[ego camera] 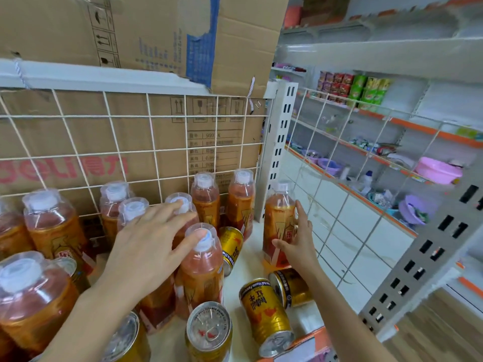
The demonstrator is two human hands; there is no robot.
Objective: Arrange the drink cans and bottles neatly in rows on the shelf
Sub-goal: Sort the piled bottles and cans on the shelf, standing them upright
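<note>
Several orange drink bottles with clear caps stand on the white shelf [251,246]. My left hand [149,241] lies spread over the tops of two of them, fingertips on the cap of a middle bottle [201,267] and one behind it [180,202]. My right hand [298,244] grips the side of a separate orange bottle [277,220] standing upright at the shelf's right end. Gold cans lie on their sides: one [264,314] near the front, one [290,286] under my right wrist, one [231,246] between the bottles. Another gold can [209,333] stands upright at the front.
A white wire grid [154,142] backs the shelf with cardboard boxes [146,30] behind and above it. A slotted white upright [281,137] bounds the right end. Across the aisle, other shelves hold snack packets [352,90] and plastic basins [436,171].
</note>
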